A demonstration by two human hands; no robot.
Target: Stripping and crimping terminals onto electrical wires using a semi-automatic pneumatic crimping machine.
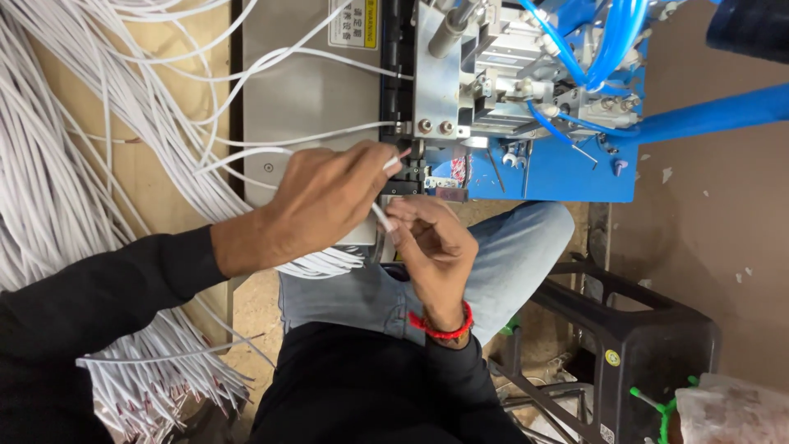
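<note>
Nearest the camera, at 6 o'clock, sit the person's black top and two knees in pale blue jeans (493,271). One red thread bracelet (441,327) circles the right wrist.

Two hands work at the middle of the view. The right hand (431,247), just below centre, is curled with its fingers bent inward; its fingertips pinch the lower end of one short white wire (381,216), so it is closed lightly on that wire. The left hand (325,201), at 9 o'clock from the right one and touching it at the fingertips, is also closed: thumb and forefinger grip a white wire end (393,162) near the dark slot of the machine. Whether both hands share one wire or hold two I cannot tell, as the left hand covers the stretch between.

Under the left hand lies one cut bundle of white wires (325,263), ends pointing toward 3 o'clock. At 7 o'clock a second bundle (156,382) fans out. Along the 9 to 11 o'clock side hangs a mass of long white wires (57,164), too many to count.

At 4 o'clock stands one black plastic stool (649,329).

Farthest, from 12 to 2 o'clock, is one blue machine (567,168) with a grey metal head (460,82) and several blue air hoses (612,37). One grey panel (304,90) lies at 11 o'clock.
</note>
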